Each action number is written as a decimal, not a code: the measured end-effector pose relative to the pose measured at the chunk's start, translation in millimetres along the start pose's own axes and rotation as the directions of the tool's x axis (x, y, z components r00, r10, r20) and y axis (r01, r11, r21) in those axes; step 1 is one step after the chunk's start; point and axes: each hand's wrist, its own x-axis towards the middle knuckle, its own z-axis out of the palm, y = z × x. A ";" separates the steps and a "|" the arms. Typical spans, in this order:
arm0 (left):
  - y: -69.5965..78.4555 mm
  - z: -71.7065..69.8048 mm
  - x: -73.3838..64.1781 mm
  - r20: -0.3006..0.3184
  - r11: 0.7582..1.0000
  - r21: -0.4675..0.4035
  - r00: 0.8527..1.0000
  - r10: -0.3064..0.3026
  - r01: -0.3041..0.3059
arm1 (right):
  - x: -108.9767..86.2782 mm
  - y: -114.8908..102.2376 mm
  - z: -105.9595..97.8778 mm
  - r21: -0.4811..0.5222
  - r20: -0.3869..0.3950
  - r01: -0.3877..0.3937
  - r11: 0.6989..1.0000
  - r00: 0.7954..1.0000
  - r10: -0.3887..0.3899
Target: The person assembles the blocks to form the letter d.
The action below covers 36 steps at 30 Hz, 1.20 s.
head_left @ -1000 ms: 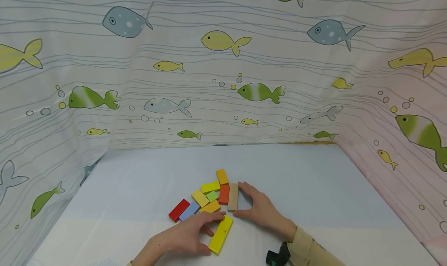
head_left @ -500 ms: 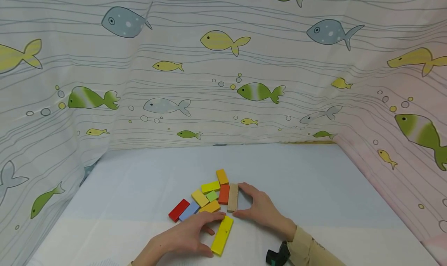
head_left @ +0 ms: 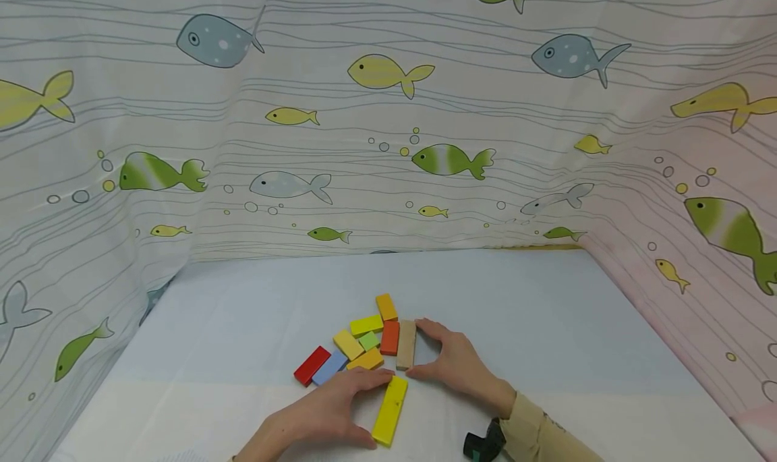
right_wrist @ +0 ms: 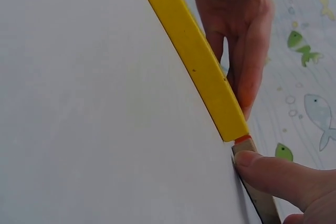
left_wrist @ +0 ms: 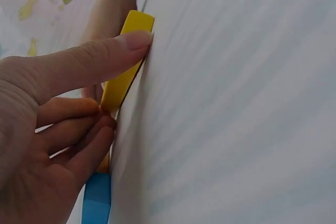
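Observation:
In the head view my left hand (head_left: 330, 408) holds a long yellow block (head_left: 390, 411) along its left side, thumb at the near end and index finger at the far end. The left wrist view shows the thumb on this yellow block (left_wrist: 119, 85). My right hand (head_left: 455, 364) grips a tan wooden block (head_left: 406, 345), index finger at its far end and thumb at its near end. An orange-red block (head_left: 390, 338) lies along the tan block's left side. In the right wrist view, the yellow block's (right_wrist: 194, 61) end is close to the tan block (right_wrist: 257, 192).
Left of the tan block lie a small green block (head_left: 368, 341), a blue block (head_left: 330, 367), a red block (head_left: 312, 365) and several yellow-orange blocks (head_left: 366, 325), flat on the white-covered table (head_left: 516, 300). A fish-patterned curtain (head_left: 340, 145) encloses the table. A black device (head_left: 483, 442) sits by my right wrist.
The near end of the long yellow block has swung slightly right, with my left thumb following. My right hand and the tan block have barely moved; the other blocks stay put.

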 end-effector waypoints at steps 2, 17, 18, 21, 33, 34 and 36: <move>1.0 0.4 -0.3 -0.007 1.000 0.013 1.000 0.003 -0.003 | -0.7 0.8 -1.0 -0.002 0.003 0.000 1.000 1.000 0.000; 7.1 8.0 1.4 -0.019 1.000 0.019 1.000 0.009 -0.009 | -10.3 6.7 -13.6 0.054 0.044 -0.050 0.997 0.998 0.047; 8.4 8.4 2.1 -0.019 1.000 0.016 1.000 0.007 -0.006 | -10.9 7.6 -14.6 0.058 0.043 -0.056 0.997 0.998 0.053; 11.8 9.5 4.2 -0.021 1.000 0.013 1.000 0.006 -0.006 | -12.9 10.6 -17.6 0.065 0.043 -0.075 0.995 0.996 0.072; 17.8 16.5 12.1 -0.027 0.996 0.063 0.998 0.063 -0.061 | -19.6 13.6 -30.2 0.054 0.015 -0.069 0.996 0.998 0.068; 18.7 17.3 12.8 -0.026 0.995 0.068 0.997 0.069 -0.067 | -20.2 14.4 -31.1 0.053 0.010 -0.064 0.997 0.998 0.064; 20.5 18.8 14.1 -0.025 0.994 0.082 0.997 0.078 -0.076 | -20.9 16.9 -32.2 0.049 0.006 -0.056 0.997 0.998 0.056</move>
